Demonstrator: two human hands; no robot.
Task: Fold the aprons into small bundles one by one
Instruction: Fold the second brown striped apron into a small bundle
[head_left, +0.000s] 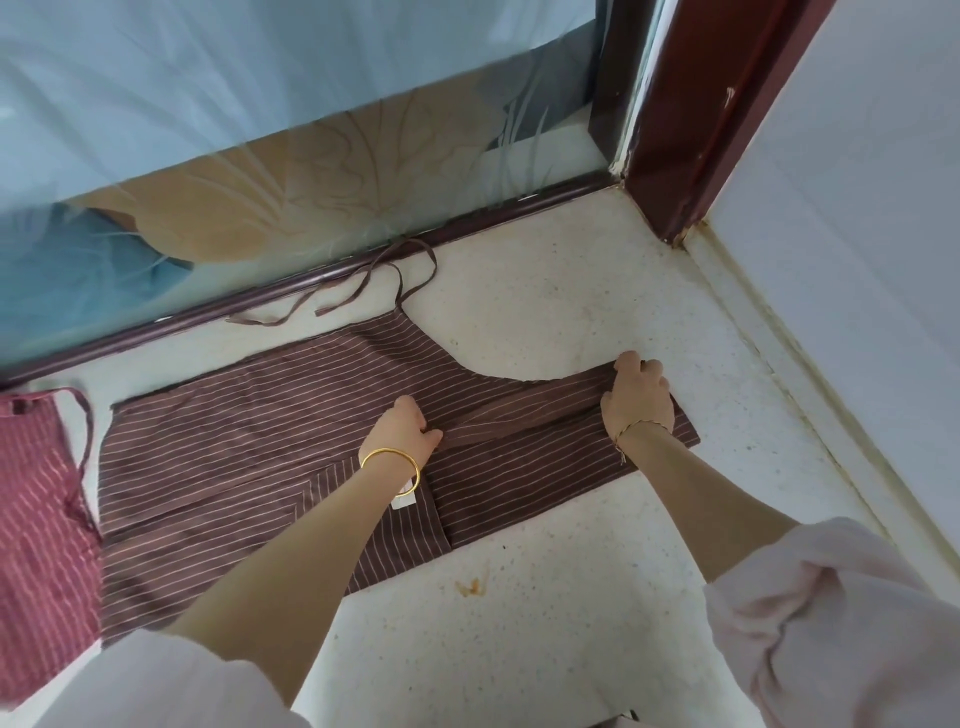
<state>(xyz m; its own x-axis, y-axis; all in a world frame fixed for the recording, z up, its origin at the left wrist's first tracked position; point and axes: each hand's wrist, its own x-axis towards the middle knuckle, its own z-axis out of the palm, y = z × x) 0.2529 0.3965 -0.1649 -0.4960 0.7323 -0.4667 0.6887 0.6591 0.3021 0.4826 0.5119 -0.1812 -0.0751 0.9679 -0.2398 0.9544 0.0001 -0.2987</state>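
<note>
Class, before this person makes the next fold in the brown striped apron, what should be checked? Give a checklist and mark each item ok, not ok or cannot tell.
1. Brown striped apron lies flat on the floor: ok, near edge already folded in.
2. Left hand pins the plain band mid-apron: ok, fingers pinch it.
3. Right hand grips the band's right end: ok.
4. Ties gathered in: not ok, they trail loose by the door rail.
5. Orange stain clear of the cloth: ok, apart from the edge.
6. Red striped apron separate from the brown one: cannot tell, their edges meet.
</note>
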